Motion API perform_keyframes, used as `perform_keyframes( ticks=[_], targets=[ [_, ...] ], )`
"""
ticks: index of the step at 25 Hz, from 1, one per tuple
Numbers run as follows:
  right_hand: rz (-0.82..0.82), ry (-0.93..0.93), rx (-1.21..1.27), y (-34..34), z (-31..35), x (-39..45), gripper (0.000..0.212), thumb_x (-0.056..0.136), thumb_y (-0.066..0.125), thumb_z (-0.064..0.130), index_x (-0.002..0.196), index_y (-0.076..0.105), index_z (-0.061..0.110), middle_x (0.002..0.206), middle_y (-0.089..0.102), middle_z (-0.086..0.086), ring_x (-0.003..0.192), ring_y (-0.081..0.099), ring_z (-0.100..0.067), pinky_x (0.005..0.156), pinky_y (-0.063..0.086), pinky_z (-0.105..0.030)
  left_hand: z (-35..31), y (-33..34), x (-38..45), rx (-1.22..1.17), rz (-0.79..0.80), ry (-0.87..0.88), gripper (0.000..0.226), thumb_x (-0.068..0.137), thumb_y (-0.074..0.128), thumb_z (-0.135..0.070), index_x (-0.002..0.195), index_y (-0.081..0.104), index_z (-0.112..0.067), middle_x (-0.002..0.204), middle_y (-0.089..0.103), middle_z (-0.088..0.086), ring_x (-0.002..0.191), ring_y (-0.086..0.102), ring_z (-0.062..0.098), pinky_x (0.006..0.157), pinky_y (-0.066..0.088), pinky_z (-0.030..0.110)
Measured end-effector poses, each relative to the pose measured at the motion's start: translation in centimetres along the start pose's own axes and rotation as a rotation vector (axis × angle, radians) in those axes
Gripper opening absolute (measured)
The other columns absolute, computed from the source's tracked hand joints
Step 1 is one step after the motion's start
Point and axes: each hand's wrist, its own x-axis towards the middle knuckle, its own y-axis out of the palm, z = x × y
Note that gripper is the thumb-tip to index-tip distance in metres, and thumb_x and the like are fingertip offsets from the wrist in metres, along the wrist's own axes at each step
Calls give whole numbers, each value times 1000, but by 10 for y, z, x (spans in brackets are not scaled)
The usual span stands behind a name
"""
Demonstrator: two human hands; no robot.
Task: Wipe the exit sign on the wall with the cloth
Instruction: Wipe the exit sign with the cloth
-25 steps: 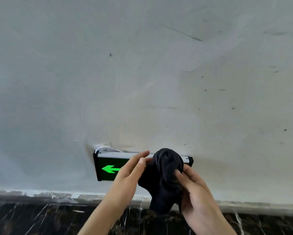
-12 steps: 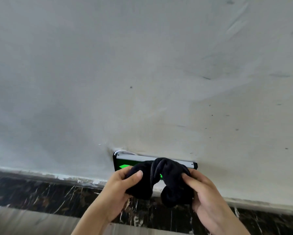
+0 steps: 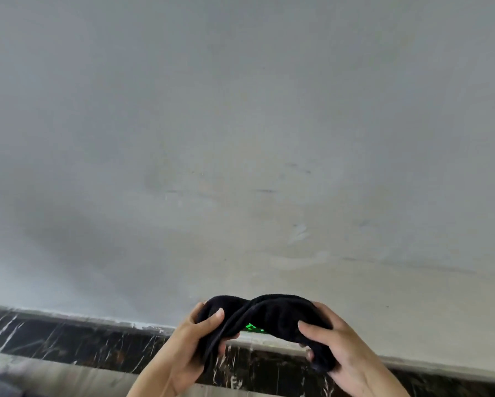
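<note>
A black cloth is stretched between both hands low on the grey wall. My left hand grips its left end and my right hand grips its right end. The cloth covers almost all of the exit sign; only a small patch of green light shows under the cloth's lower edge.
The wall is bare grey plaster with scuffs. A dark marble skirting with white veins runs along its base, and a lighter floor strip lies below it at the left.
The view has tilted up the wall, so hands and sign sit lower in frame. The cloth has been pulled wider between the hands and now hides the sign's arrow and top edge.
</note>
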Motion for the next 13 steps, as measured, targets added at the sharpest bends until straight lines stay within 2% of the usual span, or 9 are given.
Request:
perform_keyframes(
  ticks=[2, 4, 6, 9, 13],
  targets=[
    [-40, -6, -39, 3, 32, -25, 29, 70, 75, 1, 97, 72, 11, 77, 70, -14, 52, 56, -21, 37, 38, -25, -27, 20, -23, 102, -28, 47, 44, 71, 75, -10, 111, 62, 3, 82, 70, 19, 54, 59, 23, 36, 46, 24],
    [-84, -11, -64, 5, 58, -50, 20, 75, 74, 4, 93, 73, 11, 72, 69, -13, 47, 52, -19, 35, 35, -22, -48, 38, -44, 151, -55, 101, 44, 72, 75, -9, 111, 63, 8, 87, 71, 20, 53, 58, 20, 38, 47, 24],
    [-133, -31, -87, 6, 76, -67, 19, 78, 74, 7, 97, 72, 7, 70, 66, -13, 48, 49, -19, 37, 32, -24, -64, 49, -61, 168, -94, 143, 41, 76, 73, -9, 112, 66, 10, 95, 72, 23, 60, 63, 19, 43, 49, 23],
    [-176, -81, -73, 6, 92, -82, 19, 78, 75, 8, 96, 71, 3, 69, 67, -11, 53, 52, -19, 40, 38, -26, -76, 59, -79, 131, -96, 162, 37, 77, 74, -9, 110, 69, 5, 102, 72, 24, 71, 66, 21, 53, 55, 24],
    [-210, -101, -54, 5, 96, -92, 12, 79, 74, 5, 91, 71, 5, 66, 69, -7, 56, 55, -19, 39, 41, -23, -74, 69, -99, 76, -121, 166, 24, 85, 68, 1, 108, 69, 6, 99, 73, 23, 75, 67, 24, 58, 59, 25]
  ],
)
